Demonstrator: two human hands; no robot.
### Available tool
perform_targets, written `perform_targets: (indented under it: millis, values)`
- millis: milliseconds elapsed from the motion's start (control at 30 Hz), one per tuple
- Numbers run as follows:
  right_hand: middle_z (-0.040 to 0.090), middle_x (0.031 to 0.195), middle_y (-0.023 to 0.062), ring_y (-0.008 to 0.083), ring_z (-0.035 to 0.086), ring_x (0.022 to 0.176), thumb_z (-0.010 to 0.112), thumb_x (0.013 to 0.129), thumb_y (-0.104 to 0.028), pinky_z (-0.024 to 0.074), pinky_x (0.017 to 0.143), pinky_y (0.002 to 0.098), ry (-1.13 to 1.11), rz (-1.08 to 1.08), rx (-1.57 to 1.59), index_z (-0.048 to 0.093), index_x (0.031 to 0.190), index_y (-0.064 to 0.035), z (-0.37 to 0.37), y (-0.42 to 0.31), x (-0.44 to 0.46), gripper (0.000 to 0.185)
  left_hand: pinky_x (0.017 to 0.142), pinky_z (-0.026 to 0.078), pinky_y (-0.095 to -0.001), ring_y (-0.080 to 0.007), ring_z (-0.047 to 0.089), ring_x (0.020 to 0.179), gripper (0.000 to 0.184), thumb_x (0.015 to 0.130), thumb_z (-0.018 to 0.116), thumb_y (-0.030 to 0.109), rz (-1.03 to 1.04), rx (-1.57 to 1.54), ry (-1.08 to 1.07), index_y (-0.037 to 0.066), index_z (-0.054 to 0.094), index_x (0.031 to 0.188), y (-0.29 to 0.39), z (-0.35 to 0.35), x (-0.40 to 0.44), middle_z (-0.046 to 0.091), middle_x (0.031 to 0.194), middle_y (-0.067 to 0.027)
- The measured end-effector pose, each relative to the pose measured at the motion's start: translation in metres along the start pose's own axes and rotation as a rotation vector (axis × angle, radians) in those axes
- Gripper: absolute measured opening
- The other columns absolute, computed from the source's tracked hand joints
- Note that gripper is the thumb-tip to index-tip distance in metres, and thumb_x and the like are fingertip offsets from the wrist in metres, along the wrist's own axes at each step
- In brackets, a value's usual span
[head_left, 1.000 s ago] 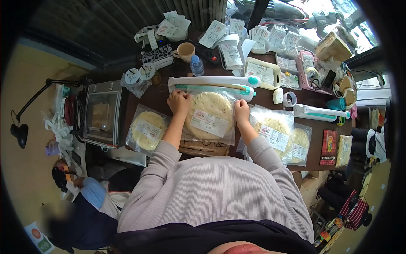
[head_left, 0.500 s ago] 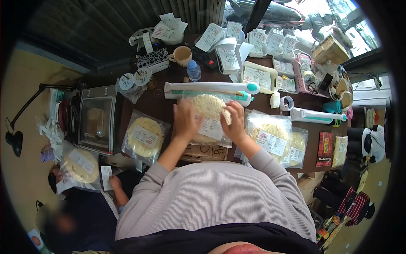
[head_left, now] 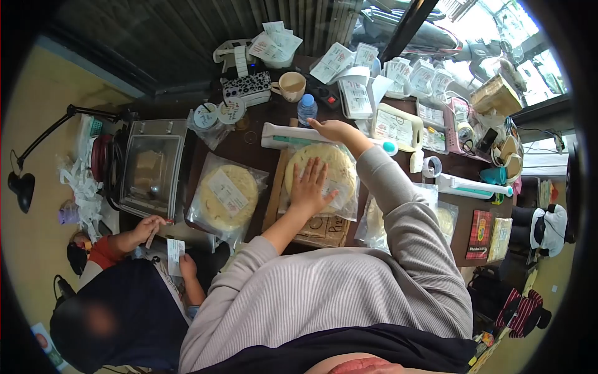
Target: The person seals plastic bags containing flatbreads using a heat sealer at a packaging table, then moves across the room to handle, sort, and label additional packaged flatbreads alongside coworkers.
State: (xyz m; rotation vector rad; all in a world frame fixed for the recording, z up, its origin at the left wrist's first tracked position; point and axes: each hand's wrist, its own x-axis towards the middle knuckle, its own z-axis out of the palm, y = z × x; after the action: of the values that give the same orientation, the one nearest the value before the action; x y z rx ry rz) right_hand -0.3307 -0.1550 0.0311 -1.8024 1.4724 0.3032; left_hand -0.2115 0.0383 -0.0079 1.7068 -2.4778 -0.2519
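Observation:
My left hand (head_left: 309, 190) lies flat, fingers spread, on a clear plastic bag holding round, pale flatbreads (head_left: 321, 165) with a white label. My right hand (head_left: 339, 132) reaches across the bag's top end. It rests on the arm of a white and teal heat sealer (head_left: 280, 136), its visible fingers stretched out and the others hidden. The bag's upper edge meets the sealer. Under the bag is a piece of cardboard (head_left: 321, 234) with handwriting. A second labelled bag of flatbreads (head_left: 227, 196) lies to the left. More bagged flatbreads (head_left: 372, 218) are partly hidden behind my right sleeve.
A bottle (head_left: 306, 109) and mug (head_left: 291, 86) stand behind the sealer. Label stacks (head_left: 355, 96) line the back. Another sealer (head_left: 470, 187) is at right, a vacuum machine (head_left: 149, 168) at left. A seated co-worker's hand (head_left: 188, 267) holds a label card (head_left: 175, 257).
My right hand has moved from the bag's right side up onto the sealer. My left hand now lies flat on the bag. The bag near the co-worker has left that spot; their other hand shows.

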Motion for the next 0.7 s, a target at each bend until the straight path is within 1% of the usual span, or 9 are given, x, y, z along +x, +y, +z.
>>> perform_targets:
  millis: [100, 133, 167, 233, 300, 400, 500, 600, 700]
  values:
    - [0.063, 0.110, 0.0234, 0.0391, 0.057, 0.109, 0.016, 0.089, -0.072, 0.0420, 0.095, 0.0437, 0.030, 0.051, 0.023, 0.068, 0.106, -0.0026, 0.014, -0.011, 0.008, 0.088, 0.113, 0.000, -0.0549, -0.0248, 0.015, 0.143, 0.079, 0.086, 0.040, 0.064, 0.019, -0.022, 0.039, 0.012, 0.032, 0.145, -0.001, -0.004, 0.000, 0.025, 0.152, -0.0121]
    - [0.064, 0.105, 0.0223, 0.0386, 0.059, 0.104, 0.017, 0.089, -0.071, 0.0437, 0.092, 0.0439, 0.095, 0.055, 0.001, 0.069, 0.102, -0.0032, 0.018, -0.014, 0.004, 0.086, 0.113, 0.001, -0.0553, -0.0251, 0.016, 0.143, 0.079, 0.086, 0.041, 0.063, 0.022, -0.040, 0.049, 0.012, 0.033, 0.145, -0.002, -0.004, -0.001, 0.026, 0.152, -0.0123]
    - [0.066, 0.100, 0.0211, 0.0380, 0.061, 0.100, 0.018, 0.089, -0.071, 0.0455, 0.089, 0.0441, 0.160, 0.058, -0.022, 0.070, 0.098, -0.0037, 0.022, -0.014, -0.002, 0.085, 0.112, 0.006, -0.0556, -0.0268, 0.023, 0.140, 0.075, 0.085, 0.047, 0.058, 0.045, -0.085, 0.091, 0.011, 0.037, 0.142, -0.005, -0.003, -0.004, 0.030, 0.149, -0.0126]
    - [0.069, 0.089, 0.0179, 0.0357, 0.064, 0.091, 0.022, 0.089, -0.070, 0.0493, 0.082, 0.0439, 0.270, 0.057, -0.075, 0.072, 0.091, -0.0058, 0.027, -0.012, 0.001, 0.081, 0.112, 0.008, -0.0552, -0.0278, 0.026, 0.139, 0.071, 0.085, 0.051, 0.054, 0.110, -0.158, 0.049, 0.011, 0.039, 0.141, -0.016, -0.003, -0.014, 0.033, 0.148, -0.0132]
    - [0.068, 0.091, 0.0185, 0.0353, 0.064, 0.093, 0.023, 0.089, -0.070, 0.0489, 0.082, 0.0437, 0.275, 0.061, -0.069, 0.072, 0.090, -0.0060, 0.028, -0.012, 0.000, 0.080, 0.113, 0.009, -0.0531, -0.0285, 0.026, 0.139, 0.063, 0.087, 0.052, 0.049, 0.175, -0.228, 0.047, 0.009, 0.047, 0.135, -0.028, -0.005, -0.034, 0.035, 0.146, -0.0129]
    - [0.068, 0.091, 0.0183, 0.0354, 0.064, 0.092, 0.025, 0.089, -0.070, 0.0488, 0.083, 0.0439, 0.281, 0.074, -0.074, 0.072, 0.091, -0.0068, 0.026, -0.016, -0.002, 0.079, 0.113, 0.011, -0.0539, -0.0293, 0.027, 0.138, 0.060, 0.087, 0.054, 0.047, 0.226, -0.267, -0.023, 0.009, 0.049, 0.133, -0.052, -0.027, -0.072, 0.035, 0.146, -0.0127]
    - [0.068, 0.091, 0.0191, 0.0359, 0.064, 0.091, 0.026, 0.089, -0.070, 0.0482, 0.083, 0.0436, 0.291, 0.102, -0.076, 0.072, 0.093, -0.0080, 0.028, -0.016, 0.003, 0.078, 0.110, 0.017, -0.0557, -0.0332, 0.034, 0.133, 0.055, 0.085, 0.060, 0.039, 0.139, -0.424, -0.092, 0.008, 0.049, 0.130, -0.087, -0.053, -0.105, 0.039, 0.142, -0.0164]
    - [0.067, 0.091, 0.0206, 0.0376, 0.063, 0.093, 0.029, 0.087, -0.071, 0.0474, 0.083, 0.0441, 0.295, 0.122, -0.060, 0.071, 0.097, -0.0075, 0.028, -0.018, 0.004, 0.077, 0.107, 0.021, -0.0571, -0.0337, 0.036, 0.131, 0.054, 0.086, 0.059, 0.036, -0.134, -0.370, 0.094, 0.007, 0.047, 0.130, -0.148, -0.056, -0.139, 0.040, 0.140, -0.0160]
    - [0.068, 0.089, 0.0198, 0.0372, 0.063, 0.093, 0.029, 0.086, -0.073, 0.0475, 0.083, 0.0433, 0.333, 0.128, -0.051, 0.072, 0.091, -0.0077, 0.032, -0.014, 0.009, 0.078, 0.104, 0.027, -0.0574, -0.0362, 0.041, 0.125, 0.054, 0.086, 0.061, 0.031, -0.371, -0.274, 0.249, 0.004, 0.043, 0.130, -0.225, -0.053, -0.164, 0.044, 0.134, -0.0178]
